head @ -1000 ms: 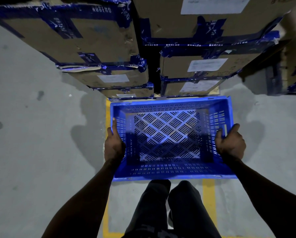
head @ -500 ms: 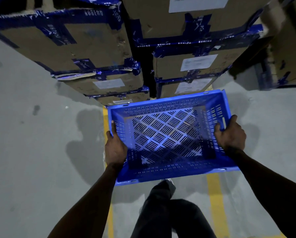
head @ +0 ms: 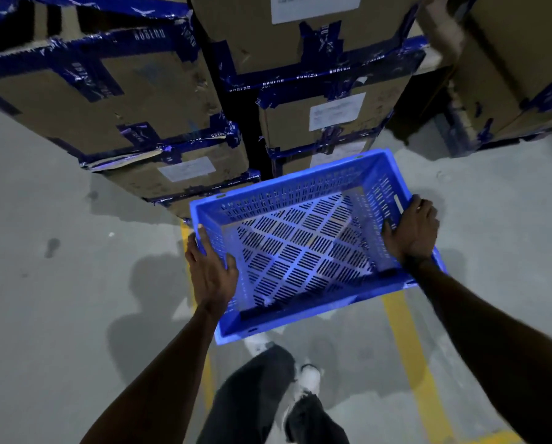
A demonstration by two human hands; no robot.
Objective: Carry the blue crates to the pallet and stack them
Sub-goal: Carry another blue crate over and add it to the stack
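An empty blue slotted plastic crate [head: 303, 251] hangs in the air in front of me, tilted with its right side higher. My left hand [head: 209, 270] grips its left rim, thumb inside the wall. My right hand [head: 412, 230] grips the right rim near the handle slot. The crate's perforated floor shows the grey ground through it. No pallet or other crate is in view.
Tall stacks of cardboard boxes with blue tape [head: 133, 100] rise just beyond the crate, with a dark gap [head: 245, 123] between two stacks. More boxes [head: 518, 75] stand at the right. Yellow floor lines [head: 409, 350] run under me on grey concrete. My legs [head: 268, 398] are below the crate.
The crate has tilted further and shifted right in view as I stepped. The box stacks look closer and the view has swung left. Both hands keep their grip.
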